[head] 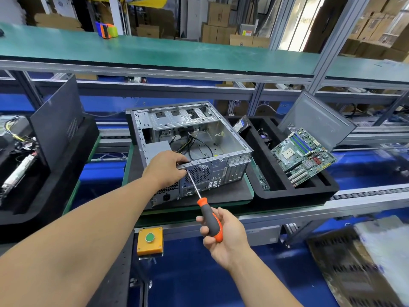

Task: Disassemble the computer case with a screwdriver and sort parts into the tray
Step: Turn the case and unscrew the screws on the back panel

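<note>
An open grey computer case (221, 142) lies on its side on a dark pallet, its rear panel facing me and loose cables inside. My left hand (164, 168) grips the near top edge of the rear panel, beside the power supply (164, 192). My right hand (223, 235) holds an orange and grey screwdriver (210, 218); its shaft tip meets the rear panel just below my left fingers. To the right sits a black foam tray (309, 191) holding a green motherboard (303, 156) and a hard drive (241, 126).
A grey side panel (318, 120) leans at the tray's far right. Another black tray (33, 196) with a leaning panel and parts stands at the left. A yellow box with a green button (150, 240) is mounted below the conveyor edge. A green shelf runs overhead.
</note>
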